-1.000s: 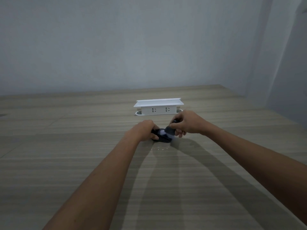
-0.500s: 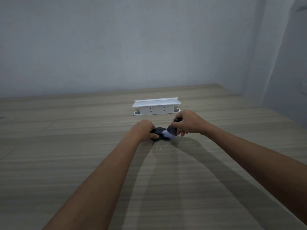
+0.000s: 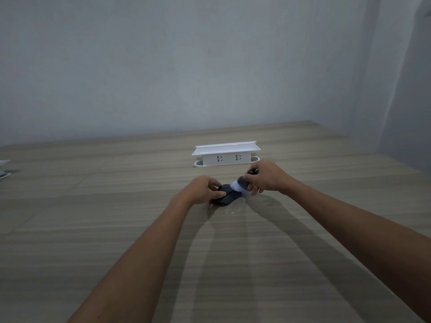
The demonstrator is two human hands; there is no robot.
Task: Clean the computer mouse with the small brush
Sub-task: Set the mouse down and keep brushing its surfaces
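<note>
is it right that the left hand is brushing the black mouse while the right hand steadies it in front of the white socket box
Not quite: the hands are swapped. In the head view the right hand holds the small brush on the black mouse, while the left hand steadies it, in front of the white socket box.

One mouse (image 3: 225,196), one brush (image 3: 241,184), one socket box (image 3: 226,154), two hands, one table (image 3: 116,229).

Black computer mouse (image 3: 224,196) lying flat on the wooden desk (image 3: 116,229), partly covered from the left, small brush (image 3: 240,184) with dark ferrule and white bristles tilted down onto the mouse's far right end, handle gripped from the right
</note>
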